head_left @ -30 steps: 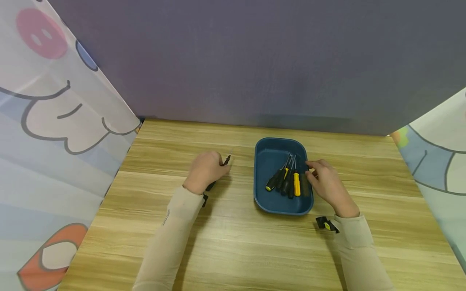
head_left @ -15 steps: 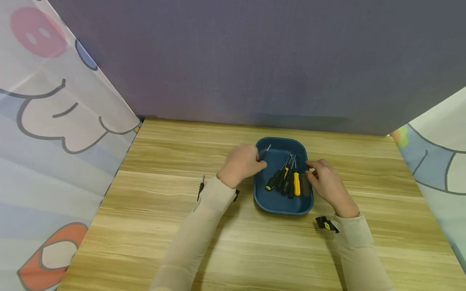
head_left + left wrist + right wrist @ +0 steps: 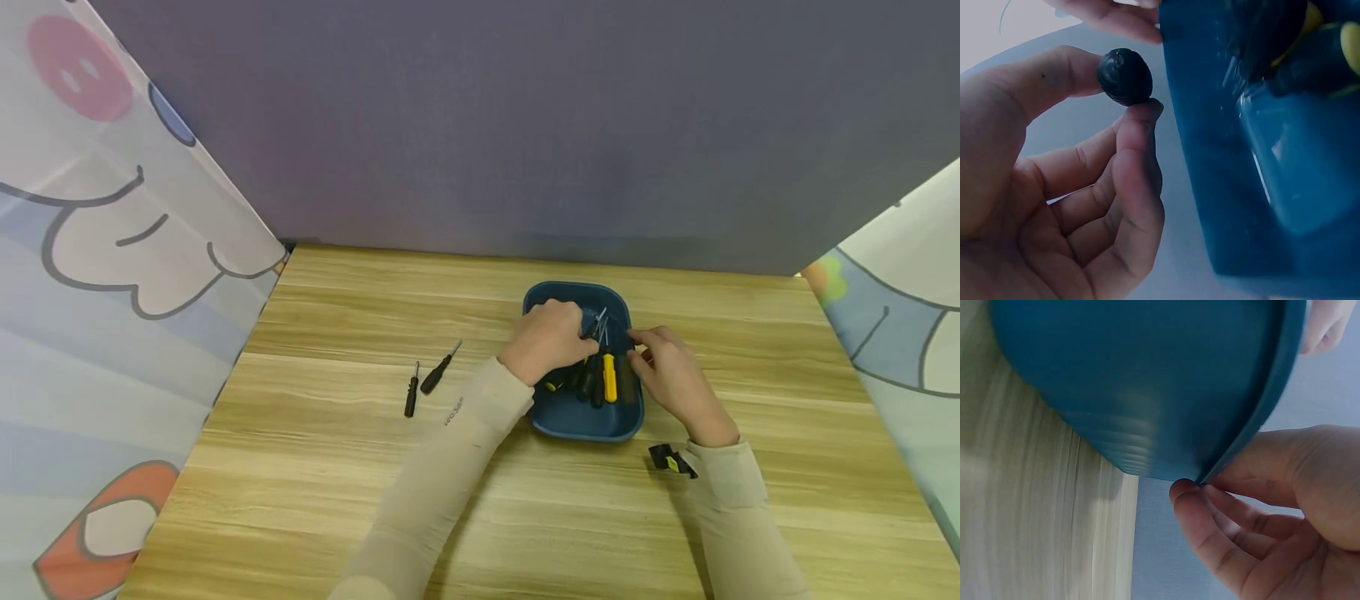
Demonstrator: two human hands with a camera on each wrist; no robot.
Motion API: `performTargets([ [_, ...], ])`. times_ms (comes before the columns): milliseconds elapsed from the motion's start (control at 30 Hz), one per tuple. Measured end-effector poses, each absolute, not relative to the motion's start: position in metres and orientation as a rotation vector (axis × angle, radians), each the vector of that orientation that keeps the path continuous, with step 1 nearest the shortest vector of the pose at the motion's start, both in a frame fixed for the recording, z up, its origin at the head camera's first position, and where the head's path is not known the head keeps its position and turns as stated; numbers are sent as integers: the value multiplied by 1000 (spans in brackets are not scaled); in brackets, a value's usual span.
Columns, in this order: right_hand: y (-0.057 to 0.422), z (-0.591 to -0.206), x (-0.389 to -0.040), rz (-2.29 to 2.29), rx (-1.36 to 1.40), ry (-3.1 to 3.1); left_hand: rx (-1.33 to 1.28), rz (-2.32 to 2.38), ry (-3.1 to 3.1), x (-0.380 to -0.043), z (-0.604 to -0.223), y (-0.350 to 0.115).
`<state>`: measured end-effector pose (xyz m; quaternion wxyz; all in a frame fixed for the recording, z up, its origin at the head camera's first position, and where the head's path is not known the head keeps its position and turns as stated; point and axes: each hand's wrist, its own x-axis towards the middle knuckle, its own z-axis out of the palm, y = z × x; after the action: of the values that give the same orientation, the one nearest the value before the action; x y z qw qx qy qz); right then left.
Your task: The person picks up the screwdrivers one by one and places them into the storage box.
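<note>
In the head view my left hand (image 3: 547,340) is over the left half of a blue tray (image 3: 583,429). Its thumb and index finger pinch the round black handle of a screwdriver (image 3: 1124,76), seen end-on in the left wrist view. Several screwdrivers with black and yellow handles, one a yellow-handled screwdriver (image 3: 610,379), lie in the tray, partly covered by that hand. With thumb and fingers my right hand (image 3: 671,379) pinches the tray's right rim, also clear in the right wrist view (image 3: 1235,462).
Left of the tray, two small black screwdrivers lie on the wooden table: one nearly upright in view, a screwdriver (image 3: 412,392), and a slanted screwdriver (image 3: 440,369). A grey panel (image 3: 480,133) stands behind the table (image 3: 300,433). Printed cloth (image 3: 135,375) hangs at the sides.
My left hand has moved right from the table to over the tray, carrying the screwdriver. Two screwdrivers on the table are now fully uncovered. My right hand has stayed on the rim.
</note>
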<state>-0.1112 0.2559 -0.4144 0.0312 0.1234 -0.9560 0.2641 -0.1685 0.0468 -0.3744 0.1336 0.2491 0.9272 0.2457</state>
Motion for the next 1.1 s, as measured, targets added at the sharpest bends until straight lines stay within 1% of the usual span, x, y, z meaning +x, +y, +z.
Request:
performTargets([
  [133, 256, -415, -112, 809, 380, -2938, 731, 670, 2660, -168, -378, 57],
  [533, 255, -416, -114, 810, 386, -2931, 651, 593, 2591, -163, -396, 84],
  [800, 256, -418, -112, 829, 382, -2935, 647, 620, 2600, -161, -404, 91],
  [1100, 257, -417, -111, 828, 388, -2921, 675, 613, 2638, -159, -396, 88],
])
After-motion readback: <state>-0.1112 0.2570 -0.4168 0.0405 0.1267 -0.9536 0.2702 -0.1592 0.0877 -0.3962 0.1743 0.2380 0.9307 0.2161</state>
